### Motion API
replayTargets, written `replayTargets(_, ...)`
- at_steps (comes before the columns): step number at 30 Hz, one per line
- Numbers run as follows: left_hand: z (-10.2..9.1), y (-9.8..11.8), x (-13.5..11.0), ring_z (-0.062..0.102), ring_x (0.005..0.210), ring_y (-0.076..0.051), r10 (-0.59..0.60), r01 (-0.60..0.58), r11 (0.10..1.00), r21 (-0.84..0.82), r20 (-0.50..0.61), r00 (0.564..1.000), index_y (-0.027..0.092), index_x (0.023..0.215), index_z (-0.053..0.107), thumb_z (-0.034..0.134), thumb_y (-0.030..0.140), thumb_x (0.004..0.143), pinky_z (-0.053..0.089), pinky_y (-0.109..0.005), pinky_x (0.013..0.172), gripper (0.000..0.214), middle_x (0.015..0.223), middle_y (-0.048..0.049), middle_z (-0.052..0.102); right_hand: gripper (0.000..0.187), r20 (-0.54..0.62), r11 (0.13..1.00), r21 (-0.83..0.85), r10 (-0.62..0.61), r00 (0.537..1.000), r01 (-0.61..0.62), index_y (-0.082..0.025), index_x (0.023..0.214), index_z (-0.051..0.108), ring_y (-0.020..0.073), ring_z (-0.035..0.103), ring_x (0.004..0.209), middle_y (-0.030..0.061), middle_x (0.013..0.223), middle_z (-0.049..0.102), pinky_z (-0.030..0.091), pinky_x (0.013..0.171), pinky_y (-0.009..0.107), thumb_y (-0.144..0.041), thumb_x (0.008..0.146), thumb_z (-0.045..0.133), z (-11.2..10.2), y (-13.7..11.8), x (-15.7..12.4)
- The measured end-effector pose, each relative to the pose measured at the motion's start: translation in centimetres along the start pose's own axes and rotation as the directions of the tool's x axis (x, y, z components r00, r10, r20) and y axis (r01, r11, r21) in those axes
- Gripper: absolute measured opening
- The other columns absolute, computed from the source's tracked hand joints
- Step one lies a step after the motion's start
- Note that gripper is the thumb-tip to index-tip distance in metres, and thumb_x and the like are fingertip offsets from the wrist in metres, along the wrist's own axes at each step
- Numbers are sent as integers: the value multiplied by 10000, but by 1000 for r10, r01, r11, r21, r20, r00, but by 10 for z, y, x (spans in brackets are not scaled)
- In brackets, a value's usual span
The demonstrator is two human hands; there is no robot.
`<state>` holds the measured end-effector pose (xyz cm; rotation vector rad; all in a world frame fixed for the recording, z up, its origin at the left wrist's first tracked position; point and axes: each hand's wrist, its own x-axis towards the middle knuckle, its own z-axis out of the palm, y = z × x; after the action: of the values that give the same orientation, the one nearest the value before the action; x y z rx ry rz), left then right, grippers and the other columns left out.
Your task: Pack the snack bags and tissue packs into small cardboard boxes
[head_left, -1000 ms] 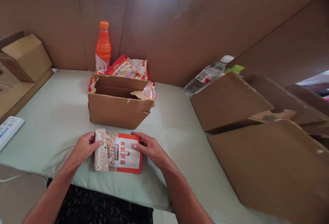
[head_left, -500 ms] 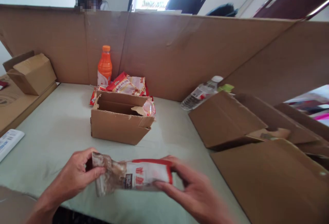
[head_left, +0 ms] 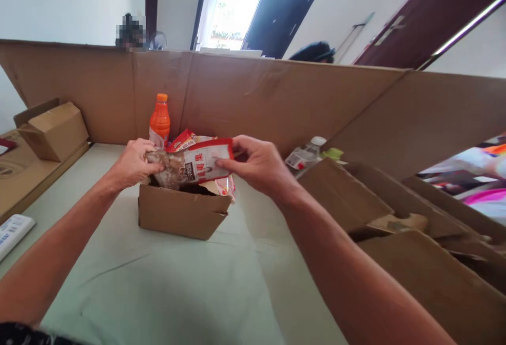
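Both my hands hold a snack packet (head_left: 193, 166), part clear with brown contents and part white and red with printed characters. My left hand (head_left: 134, 163) pinches its clear end, and my right hand (head_left: 256, 165) grips the red-edged end between thumb and fingers. The packet lies lengthwise over the mouth of a small open cardboard box (head_left: 182, 213), its lower edge at or just inside the opening; I cannot tell exactly how deep. Behind the box are red and white snack bags (head_left: 184, 141), partly hidden, and an orange bottle (head_left: 160, 121) standing upright.
Cardboard boxes with raised flaps (head_left: 348, 192) stand at the right, beside a leaning clear plastic bottle (head_left: 306, 155). Another small carton (head_left: 57, 128) sits on a flat box at the left, near a white device (head_left: 15, 234). A tall cardboard wall (head_left: 256, 97) closes off the back.
Both hands have carried the packet forward and up, from in front of the small box to over its opening. The camera view has tilted upward a little.
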<state>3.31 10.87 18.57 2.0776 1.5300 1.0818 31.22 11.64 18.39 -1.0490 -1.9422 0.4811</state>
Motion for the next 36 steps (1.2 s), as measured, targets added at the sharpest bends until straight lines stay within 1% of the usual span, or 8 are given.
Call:
replayTargets(3,-2,-14,0,547,1181,-348,-18,8,993,120,83,996,200,613,666,784,263,547,396,-492,1076,149,1026,-62,693,182,156,987,95,115,981,-131,-174,796,619,136,602,645,16,749,672,503,602,270,-356,782,612,34,37,14)
replayTargets(7,0,-24,2,542,1201,-362,-50,7,978,209,198,979,219,514,621,777,286,552,431,-461,1047,174,910,-66,699,59,319,990,-32,142,937,-139,-177,707,628,128,583,579,-14,634,644,454,550,238,-208,723,581,64,56,9)
replayTargets(12,9,-25,10,541,1206,-349,-68,-26,957,288,311,948,245,572,685,769,306,571,495,-387,941,104,975,-65,704,148,418,962,-272,147,896,-31,-196,694,681,152,610,671,5,693,697,405,625,253,-97,722,576,65,48,-3)
replayTargets(16,13,-17,11,503,1281,-377,-73,-37,947,318,327,942,236,653,717,751,281,611,466,-451,996,71,1118,-90,685,211,451,898,-435,156,879,64,-210,690,708,190,620,666,40,694,707,339,596,285,-75,764,564,59,43,-6)
replayTargets(21,2,-5,-14,488,1342,-319,-9,-7,990,139,113,994,221,872,723,577,509,815,384,-485,1113,327,1407,-94,548,174,539,849,-496,135,832,183,-232,749,750,220,672,709,51,750,743,360,606,292,-116,808,634,56,48,-9)
replayTargets(26,1,-11,-61,544,1294,-302,-13,9,998,-63,-63,998,223,1028,686,566,532,844,412,-476,1106,379,1389,-102,584,259,584,826,-502,104,805,257,-244,1008,772,271,689,893,84,883,765,456,752,323,-259,750,790,55,44,-11)
replayTargets(31,25,-23,-87,608,1212,-264,-25,9,994,-109,-148,989,204,1097,655,587,443,873,458,-414,1068,335,1295,-108,658,323,555,834,-488,72,829,255,-221,1163,728,271,685,970,92,998,766,489,849,364,-288,848,709,40,25,-6)
replayTargets(36,36,-24,-87,687,1038,-245,-74,65,994,-89,-98,993,201,1175,620,584,450,873,525,-370,953,393,1090,-69,745,241,279,963,-229,-74,958,141,-225,1044,748,222,683,1011,65,1076,753,508,937,382,-287,918,552,14,17,-18)
